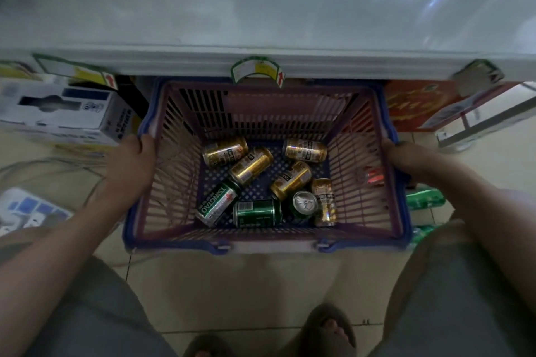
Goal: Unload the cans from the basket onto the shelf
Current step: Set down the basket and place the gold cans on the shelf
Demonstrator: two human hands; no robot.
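The person gripped a purple plastic shopping basket [362,182] with both hands, one on each side rim. The left hand [132,162] curled its fingers over the left rim near the far corner, closed around the blue edge. The right hand [406,158] clasped the right rim the same way, fingers wrapped over the edge and out of sight on the outer side.

On the basket's blue perforated floor lay eight cans. Five gold beer cans [251,166] rested on their sides across the far and right parts of the floor, some touching. A green Tsingtao can [218,202] lay tilted at the near left, with a second green can [257,212] on its side beside it and a third green can [304,203] upright, its silver top showing.

The basket's far edge sat beneath the front lip of a white shelf [261,23], where a curved price tag [257,69] hung.
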